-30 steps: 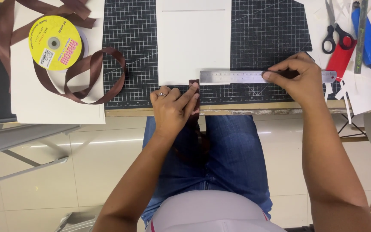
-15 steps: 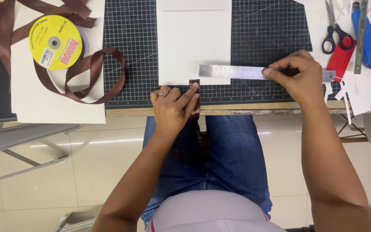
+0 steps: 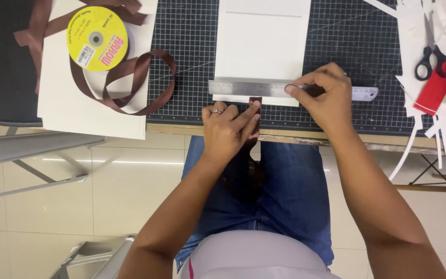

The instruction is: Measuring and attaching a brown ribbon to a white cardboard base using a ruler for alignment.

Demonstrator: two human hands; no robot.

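Right hand [image 3: 323,95] pinches the steel ruler [image 3: 249,88], lying across the near edge of the white card [image 3: 261,46]. Left hand [image 3: 229,126] presses down the brown ribbon [image 3: 254,103] end: soft, slippery, best pinned flat.

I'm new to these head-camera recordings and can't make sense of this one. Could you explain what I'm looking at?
The camera sits on a person's head and looks down, so you see their own arms and lap. The left hand presses a brown ribbon strip at the desk edge. The right hand holds a steel ruler across a white card on a dark gridded cutting mat. To the left lies a yellow ribbon spool; scissors lie to the right.
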